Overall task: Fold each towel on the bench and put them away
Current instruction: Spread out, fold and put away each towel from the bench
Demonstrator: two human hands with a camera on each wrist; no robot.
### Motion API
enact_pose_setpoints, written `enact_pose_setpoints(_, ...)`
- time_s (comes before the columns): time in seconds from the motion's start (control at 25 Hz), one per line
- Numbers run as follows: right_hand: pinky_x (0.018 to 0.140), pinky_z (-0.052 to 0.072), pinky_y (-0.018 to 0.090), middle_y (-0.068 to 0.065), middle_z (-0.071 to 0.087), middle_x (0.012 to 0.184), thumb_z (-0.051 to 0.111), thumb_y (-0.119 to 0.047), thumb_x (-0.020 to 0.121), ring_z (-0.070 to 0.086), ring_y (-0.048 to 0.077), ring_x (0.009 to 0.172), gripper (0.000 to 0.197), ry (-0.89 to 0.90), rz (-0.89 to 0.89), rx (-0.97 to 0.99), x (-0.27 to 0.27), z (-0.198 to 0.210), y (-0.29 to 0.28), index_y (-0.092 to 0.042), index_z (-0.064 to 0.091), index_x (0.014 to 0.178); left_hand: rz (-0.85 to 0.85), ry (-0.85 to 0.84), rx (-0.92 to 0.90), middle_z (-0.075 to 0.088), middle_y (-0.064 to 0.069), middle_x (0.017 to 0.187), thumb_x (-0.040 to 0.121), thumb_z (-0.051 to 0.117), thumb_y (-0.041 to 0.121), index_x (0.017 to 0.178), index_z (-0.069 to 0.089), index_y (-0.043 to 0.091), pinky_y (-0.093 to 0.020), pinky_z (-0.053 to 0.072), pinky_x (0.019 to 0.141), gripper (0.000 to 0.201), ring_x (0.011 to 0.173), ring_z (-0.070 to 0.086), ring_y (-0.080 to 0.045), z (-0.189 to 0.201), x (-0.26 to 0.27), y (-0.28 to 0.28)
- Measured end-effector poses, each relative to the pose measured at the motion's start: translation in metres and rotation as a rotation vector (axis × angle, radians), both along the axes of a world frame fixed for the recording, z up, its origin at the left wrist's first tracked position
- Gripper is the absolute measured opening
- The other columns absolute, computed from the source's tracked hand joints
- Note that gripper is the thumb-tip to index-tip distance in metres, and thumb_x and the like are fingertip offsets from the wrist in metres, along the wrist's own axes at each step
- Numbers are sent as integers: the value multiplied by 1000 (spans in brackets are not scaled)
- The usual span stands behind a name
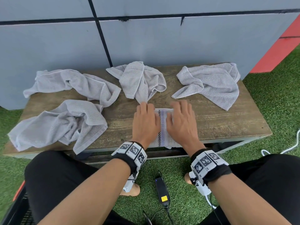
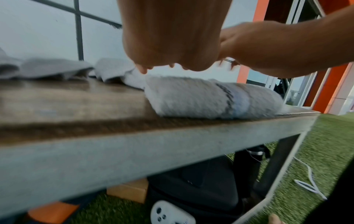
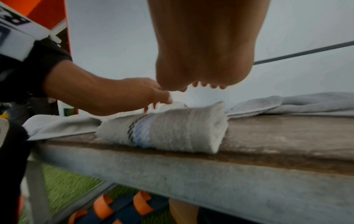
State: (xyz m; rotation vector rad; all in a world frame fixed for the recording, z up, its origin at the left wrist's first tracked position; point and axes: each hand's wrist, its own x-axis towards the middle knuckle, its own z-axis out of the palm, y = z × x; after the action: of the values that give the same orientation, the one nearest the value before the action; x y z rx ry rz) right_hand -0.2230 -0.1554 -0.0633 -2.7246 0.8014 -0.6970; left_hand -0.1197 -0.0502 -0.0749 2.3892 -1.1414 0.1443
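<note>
A folded grey towel [image 1: 162, 127] with a blue stripe and a chequered band lies at the front middle of the wooden bench [image 1: 219, 120]. My left hand [image 1: 145, 122] and right hand [image 1: 181, 122] are spread over it side by side, fingers straight and pointing away from me. In the wrist views the folded towel [image 2: 210, 98] [image 3: 168, 131] sits under raised palms, with my left hand [image 3: 114, 97] touching its far part with the fingertips. Several crumpled grey towels lie on the bench: back left [image 1: 69, 83], front left [image 1: 56, 125], back middle [image 1: 142, 80], back right [image 1: 212, 83].
A grey panelled wall [image 1: 146, 38] stands right behind the bench. Green artificial grass surrounds it, with a black power adapter [image 1: 161, 189] and cable between my feet and a white cable [image 1: 289, 148] at the right. A white controller [image 2: 168, 212] lies under the bench.
</note>
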Motion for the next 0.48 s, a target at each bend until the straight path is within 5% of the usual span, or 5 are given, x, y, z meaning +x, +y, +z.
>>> enact_pose_setpoints(0.08, 116, 32, 40, 10, 40, 152, 35, -29, 101, 35, 23, 141, 48, 155, 127, 90, 2, -16, 6, -9, 40, 145, -104, 31, 95, 49, -7, 137, 103, 33, 29, 131, 50, 12, -42, 41, 108, 36, 128, 45, -23, -17, -10, 3)
enact_pose_setpoints(0.16, 126, 5, 41, 1, 12, 168, 20, -39, 106, 1, 14, 155, 59, 327, 139, 167, -1, -34, 7, -14, 19, 159, -112, 107, 224, 21, -2, 165, 106, 20, 36, 156, 27, 17, -47, 11, 126, 54, 154, 11, -19, -32, -12, 8)
enact_pose_setpoints(0.28, 125, -6, 43, -8, -3, 168, 13, -48, 106, -14, 6, 153, 62, 397, 127, 212, -2, -44, 1, -21, 5, 161, -113, 137, 276, 1, 3, 169, 104, 11, 40, 161, 9, 20, -47, -1, 126, 60, 155, -7, -13, -39, -8, 8)
enact_pose_setpoints(0.48, 125, -6, 46, -12, -4, 168, 12, -49, 105, -12, 5, 153, 61, 420, 103, 234, -1, -40, -1, -26, 2, 161, -137, 188, 282, -8, 12, 168, 106, 9, 44, 161, 1, 28, -46, -7, 125, 57, 152, -14, -5, -36, -2, 13)
